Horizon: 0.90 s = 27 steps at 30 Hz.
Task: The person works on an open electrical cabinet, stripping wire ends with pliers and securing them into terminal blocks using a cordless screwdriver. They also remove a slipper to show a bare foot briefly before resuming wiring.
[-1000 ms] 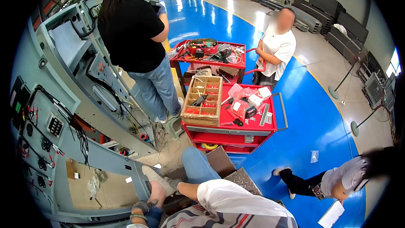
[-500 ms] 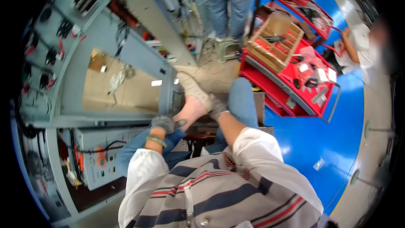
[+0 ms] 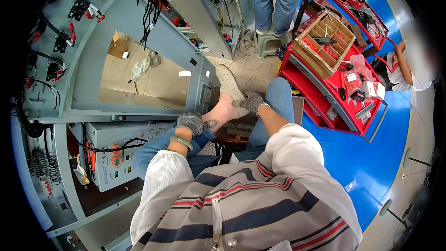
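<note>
Workshop floor: glossy blue [image 3: 334,167] to the right, bare beige ground around the feet and machinery. Grey metal cabinet [image 3: 186,44] fills the left side, its large opening showing a cardboard box [image 3: 118,46] and a clear plastic bag [image 3: 139,69] on the beige ground. Black wires [image 3: 151,4] hang near its top. Lower left, a pale control box [image 3: 104,155] sits in the frame.

Wearer seated, in a beige striped apron [image 3: 223,225] with white sleeves. One leg is raised across the other, bare at the ankle [image 3: 224,110]. The pale perforated shoe [image 3: 226,83] is on that foot, toe pointing away from the body, between cabinet and red cart.

Left hand [image 3: 191,123], grey glove, green bangle [image 3: 181,142] at the wrist: laid over the lower leg just above the ankle, thumb stretched along the skin. Fingers largely hidden; cannot tell how firmly it clasps. Right hand [image 3: 253,102], also gloved, beaded bracelet [image 3: 263,108]: grasping the shoe at its heel end, fingertips partly hidden.

Beyond: co-worker's jeans-clad legs [image 3: 278,2] on a green-grey stool [image 3: 271,42]. Red cart [image 3: 333,85] carries a divided tray [image 3: 310,63] with red bits inside, packets beside it.
</note>
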Tool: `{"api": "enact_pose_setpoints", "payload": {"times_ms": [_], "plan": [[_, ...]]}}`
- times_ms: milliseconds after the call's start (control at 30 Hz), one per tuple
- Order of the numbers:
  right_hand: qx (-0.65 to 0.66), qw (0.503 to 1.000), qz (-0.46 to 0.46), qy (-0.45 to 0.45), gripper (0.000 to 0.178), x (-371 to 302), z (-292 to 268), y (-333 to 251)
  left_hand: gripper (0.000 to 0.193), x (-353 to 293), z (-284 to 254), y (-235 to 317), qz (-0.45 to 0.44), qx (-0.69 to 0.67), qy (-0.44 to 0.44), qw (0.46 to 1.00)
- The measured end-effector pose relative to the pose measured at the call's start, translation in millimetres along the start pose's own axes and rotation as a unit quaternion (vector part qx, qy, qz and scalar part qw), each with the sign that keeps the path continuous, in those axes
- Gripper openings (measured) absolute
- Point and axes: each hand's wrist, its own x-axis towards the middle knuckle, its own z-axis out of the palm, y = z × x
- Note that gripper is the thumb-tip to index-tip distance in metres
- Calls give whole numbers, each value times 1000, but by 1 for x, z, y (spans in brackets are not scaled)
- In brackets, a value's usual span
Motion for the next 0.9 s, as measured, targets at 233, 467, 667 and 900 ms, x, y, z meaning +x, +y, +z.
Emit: {"api": "enact_pose_setpoints", "payload": {"times_ms": [233, 467, 667, 900], "plan": [[-178, 982, 63, 12, 50, 4, 0, -28, 86, 8, 2, -4, -6, 12, 14, 1000], [-221, 967, 131, -1, 40, 23, 14, -22, 87, 2, -2, -2, -1, 6, 39, 999], [-161, 969, 173, 71, 40, 26, 28, -17, 88, 1, -8, -3, -17, 1, 20, 1000], [-198, 968, 135, 71, 40, 18, 12, -30, 88, -8, -8, -1, -19, 4, 34, 999]]}}
